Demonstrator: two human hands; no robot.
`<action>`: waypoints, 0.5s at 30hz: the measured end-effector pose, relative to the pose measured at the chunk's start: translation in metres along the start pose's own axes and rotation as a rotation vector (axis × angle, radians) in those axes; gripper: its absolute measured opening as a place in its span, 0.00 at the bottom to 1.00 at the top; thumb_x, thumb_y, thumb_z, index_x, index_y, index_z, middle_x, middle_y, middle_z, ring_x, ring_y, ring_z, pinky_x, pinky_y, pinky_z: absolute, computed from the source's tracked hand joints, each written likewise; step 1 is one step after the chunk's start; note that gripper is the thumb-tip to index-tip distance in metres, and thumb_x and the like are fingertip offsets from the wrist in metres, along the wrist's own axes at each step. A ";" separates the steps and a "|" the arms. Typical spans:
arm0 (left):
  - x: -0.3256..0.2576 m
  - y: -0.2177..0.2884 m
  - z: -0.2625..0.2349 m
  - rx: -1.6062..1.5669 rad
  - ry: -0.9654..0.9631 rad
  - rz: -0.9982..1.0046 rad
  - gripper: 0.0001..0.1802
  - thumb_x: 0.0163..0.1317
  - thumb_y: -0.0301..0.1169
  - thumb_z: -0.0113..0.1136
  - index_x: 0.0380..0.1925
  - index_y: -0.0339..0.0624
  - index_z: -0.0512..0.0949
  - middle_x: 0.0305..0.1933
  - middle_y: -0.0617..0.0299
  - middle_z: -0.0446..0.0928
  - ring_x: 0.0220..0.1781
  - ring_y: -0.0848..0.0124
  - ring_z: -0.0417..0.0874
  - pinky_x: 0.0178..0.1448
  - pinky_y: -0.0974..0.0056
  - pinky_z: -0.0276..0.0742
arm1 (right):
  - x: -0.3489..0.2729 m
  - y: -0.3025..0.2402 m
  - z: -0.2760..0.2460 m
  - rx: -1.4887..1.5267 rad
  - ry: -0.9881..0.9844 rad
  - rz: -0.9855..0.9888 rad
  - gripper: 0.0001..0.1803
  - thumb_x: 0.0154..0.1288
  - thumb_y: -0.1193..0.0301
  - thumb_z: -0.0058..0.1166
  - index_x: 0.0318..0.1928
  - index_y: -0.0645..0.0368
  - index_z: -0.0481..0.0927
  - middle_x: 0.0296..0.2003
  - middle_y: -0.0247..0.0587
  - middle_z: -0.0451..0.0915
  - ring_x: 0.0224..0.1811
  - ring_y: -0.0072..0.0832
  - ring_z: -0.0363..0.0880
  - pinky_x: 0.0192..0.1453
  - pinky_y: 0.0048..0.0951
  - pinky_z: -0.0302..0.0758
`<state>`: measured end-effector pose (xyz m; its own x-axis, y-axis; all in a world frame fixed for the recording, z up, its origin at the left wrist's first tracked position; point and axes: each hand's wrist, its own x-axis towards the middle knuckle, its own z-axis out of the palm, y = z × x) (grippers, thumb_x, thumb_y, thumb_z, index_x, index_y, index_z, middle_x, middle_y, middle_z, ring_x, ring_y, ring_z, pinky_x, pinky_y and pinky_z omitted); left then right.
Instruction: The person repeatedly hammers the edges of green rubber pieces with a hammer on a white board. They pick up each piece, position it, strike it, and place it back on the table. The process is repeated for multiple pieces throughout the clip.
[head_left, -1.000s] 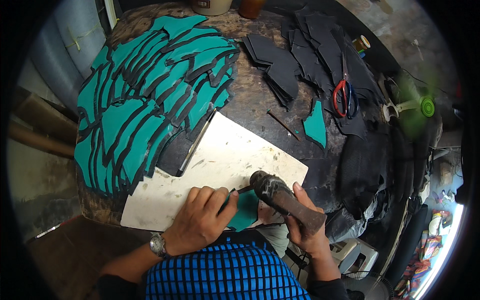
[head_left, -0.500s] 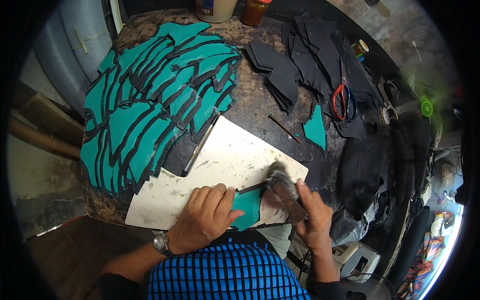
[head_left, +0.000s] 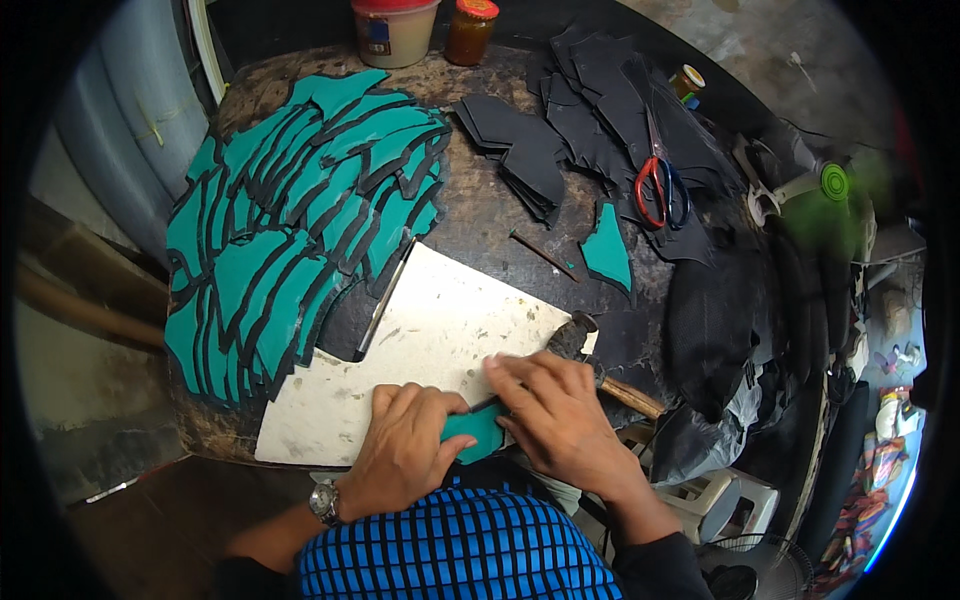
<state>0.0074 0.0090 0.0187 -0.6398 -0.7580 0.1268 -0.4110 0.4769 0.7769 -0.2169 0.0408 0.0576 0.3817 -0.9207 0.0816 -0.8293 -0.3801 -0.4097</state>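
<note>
The right hand (head_left: 565, 420) has set down the hammer (head_left: 590, 360), gripped half a second ago; it now lies on the white board (head_left: 420, 350), touching that hand. Both hands press flat, fingers extended, on a teal piece (head_left: 478, 430) at the board's near edge, the left hand (head_left: 405, 450) grasping nothing. Judged: pounding has paused for smoothing. Overlapping teal pieces (head_left: 290, 240) with dark edges, matte black pieces (head_left: 600, 110) and red-handled scissors (head_left: 660, 180) lie on the rough round bench (head_left: 490, 215).
</note>
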 end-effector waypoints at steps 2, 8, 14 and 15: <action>-0.003 0.001 -0.006 0.229 0.147 0.182 0.13 0.60 0.33 0.70 0.40 0.40 0.78 0.42 0.61 0.80 0.46 0.68 0.79 0.54 0.50 0.61 | 0.006 -0.001 -0.004 0.010 0.096 -0.126 0.25 0.55 0.74 0.62 0.56 0.58 0.82 0.52 0.41 0.80 0.56 0.39 0.75 0.57 0.40 0.70; -0.005 -0.007 -0.018 0.573 0.577 0.439 0.10 0.53 0.26 0.65 0.34 0.52 0.77 0.41 0.68 0.82 0.44 0.71 0.79 0.62 0.46 0.57 | 0.006 -0.002 0.010 0.009 0.554 -0.280 0.24 0.49 0.83 0.62 0.50 0.60 0.81 0.48 0.47 0.79 0.46 0.39 0.77 0.49 0.38 0.74; 0.000 -0.022 -0.014 0.641 0.601 0.486 0.10 0.51 0.26 0.67 0.31 0.53 0.76 0.40 0.70 0.81 0.44 0.72 0.79 0.63 0.47 0.55 | 0.002 0.005 0.018 0.141 0.650 -0.121 0.30 0.43 0.91 0.53 0.52 0.61 0.74 0.46 0.48 0.79 0.46 0.41 0.78 0.50 0.38 0.73; -0.001 -0.023 -0.013 0.646 0.604 0.484 0.10 0.51 0.26 0.68 0.30 0.53 0.76 0.40 0.69 0.81 0.44 0.71 0.79 0.63 0.47 0.55 | 0.000 0.004 0.015 0.156 0.648 -0.124 0.30 0.43 0.91 0.53 0.52 0.61 0.74 0.46 0.48 0.79 0.46 0.41 0.78 0.50 0.38 0.73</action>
<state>0.0261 -0.0067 0.0090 -0.4683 -0.4322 0.7707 -0.5824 0.8069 0.0986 -0.2138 0.0409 0.0422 0.1077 -0.7567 0.6449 -0.7077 -0.5139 -0.4848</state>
